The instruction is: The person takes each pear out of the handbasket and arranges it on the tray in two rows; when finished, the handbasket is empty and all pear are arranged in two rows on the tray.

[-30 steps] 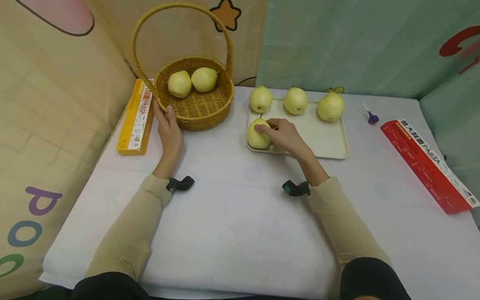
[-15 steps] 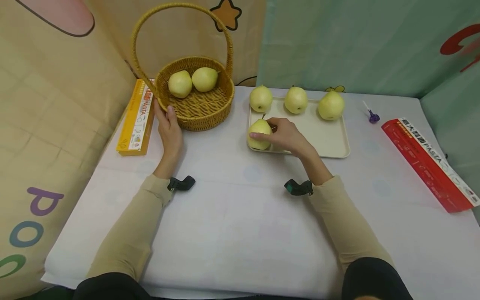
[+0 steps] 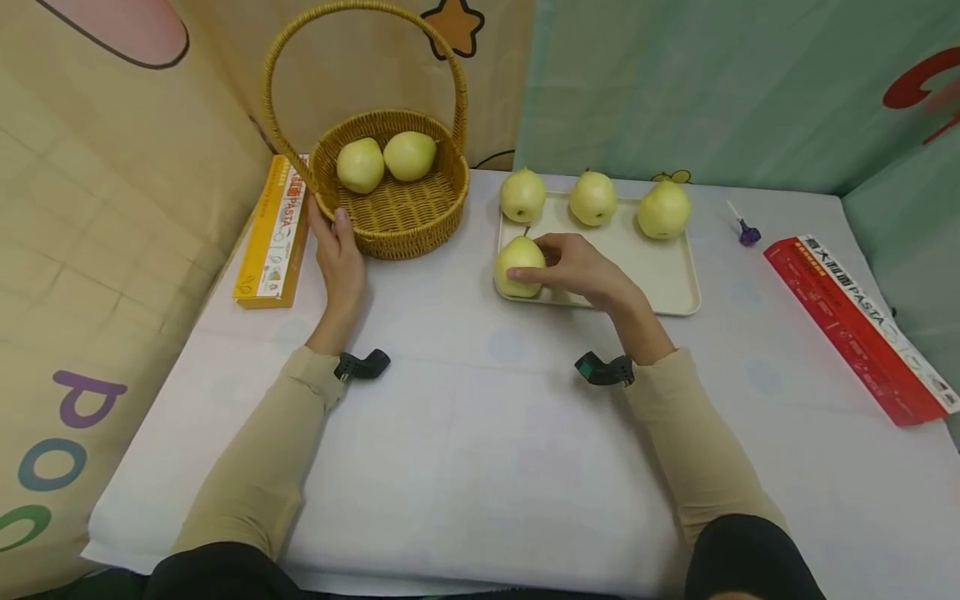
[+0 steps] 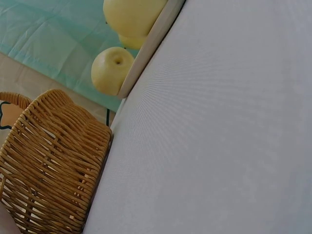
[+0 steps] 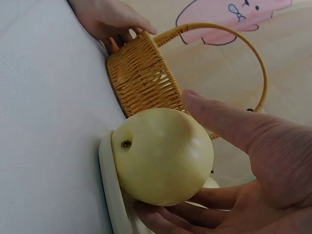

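In the head view, my right hand [image 3: 581,268] holds a pale yellow-green pear [image 3: 512,268] at the near left corner of the cream tray [image 3: 637,279]. Its thumb lies along the pear's near side, with the other fingers at the far right side. The right wrist view shows this pear [image 5: 163,156] against the tray's rim [image 5: 111,180], fingers partly behind it. My left hand [image 3: 341,267] holds the left side of the wicker basket [image 3: 408,242], thumb at the front wall; the right wrist view shows its fingers [image 5: 141,22] by the rim. Two pears [image 3: 360,167] lie inside the basket.
Three more pears [image 3: 592,198] stand along the tray's far side. A yellow pasta box [image 3: 272,242] lies left of the basket. Toward the right are a purple lollipop [image 3: 748,234] and a red pasta box [image 3: 855,333]. Curtains hang behind the white-covered table [image 3: 465,467].
My right thumb has slid from the pear's upper part down to its near side, and the right wrist has shifted slightly right. My left hand and the basket have stayed in place.
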Tool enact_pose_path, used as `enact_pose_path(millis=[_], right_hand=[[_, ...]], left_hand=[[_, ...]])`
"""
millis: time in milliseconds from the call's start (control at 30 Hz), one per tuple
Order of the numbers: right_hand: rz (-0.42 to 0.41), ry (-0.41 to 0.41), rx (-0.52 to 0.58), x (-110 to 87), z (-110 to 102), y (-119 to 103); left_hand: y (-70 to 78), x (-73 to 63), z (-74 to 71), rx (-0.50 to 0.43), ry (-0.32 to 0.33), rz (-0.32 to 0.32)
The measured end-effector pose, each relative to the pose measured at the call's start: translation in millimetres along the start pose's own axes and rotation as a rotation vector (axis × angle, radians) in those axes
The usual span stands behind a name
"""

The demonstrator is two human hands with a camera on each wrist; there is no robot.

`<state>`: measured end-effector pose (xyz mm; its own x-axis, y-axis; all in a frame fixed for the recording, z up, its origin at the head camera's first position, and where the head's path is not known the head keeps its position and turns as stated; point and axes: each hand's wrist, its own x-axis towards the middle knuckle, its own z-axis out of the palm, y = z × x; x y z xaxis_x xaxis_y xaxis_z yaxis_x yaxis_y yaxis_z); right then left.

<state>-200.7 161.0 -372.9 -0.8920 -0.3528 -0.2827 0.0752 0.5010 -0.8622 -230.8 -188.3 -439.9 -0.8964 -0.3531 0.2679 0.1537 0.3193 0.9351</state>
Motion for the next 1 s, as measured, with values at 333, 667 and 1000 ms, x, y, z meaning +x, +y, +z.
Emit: enact_pose_path(millis=[333,667,1000], right_hand=[[0.007,-0.009,-0.007,-5.5,-12,-3],[-0.02,0.23,0.103,-10.7,-12,-23],[-0.265,0.498,0.061,9.7,15,-39]], left_hand=[[1.7,-0.4,-0.2,-0.005,-0.003,0.003],[2.4,-0.9,-0.4,-0.001,0.004,-0.01],[5.1,-1.3,0.1,-0.035,-0.001,-0.011]])
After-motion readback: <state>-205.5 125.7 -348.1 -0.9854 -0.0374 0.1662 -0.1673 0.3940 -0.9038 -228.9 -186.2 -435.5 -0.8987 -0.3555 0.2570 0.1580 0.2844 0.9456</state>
